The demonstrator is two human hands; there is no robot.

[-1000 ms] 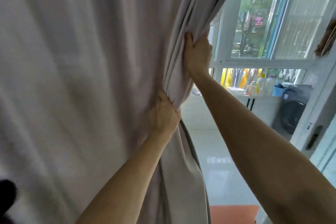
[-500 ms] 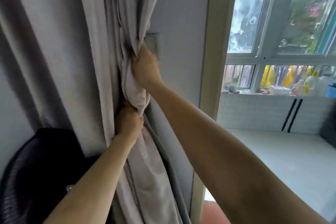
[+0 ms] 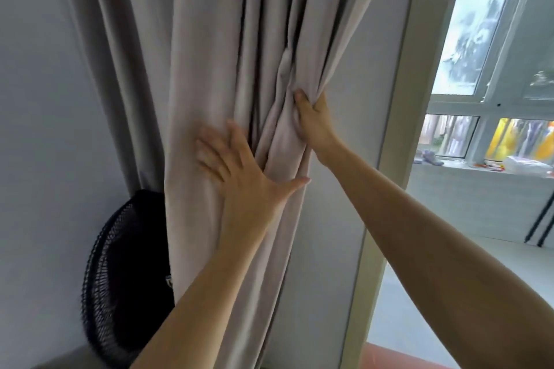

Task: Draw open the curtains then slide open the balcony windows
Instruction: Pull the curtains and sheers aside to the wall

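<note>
A: Right grip: fingers curled round a bunched fold of the curtain, pinching the cloth at its right edge. Left grip: spread flat, palm pressed against the gathered folds, thumb out to the right.

B: Change from half a second ago?

A: The left hand was then a closed fist on the cloth below the right hand; it is now open and laid flat. The curtain remains gathered against the wall, left of the door frame.

B: And the balcony windows?

A: Visible past the frame, at right; whether they are slid open cannot be told. Blurred objects lie on the ledge beneath them. A black fan stands partly behind the curtain, lower left.
</note>
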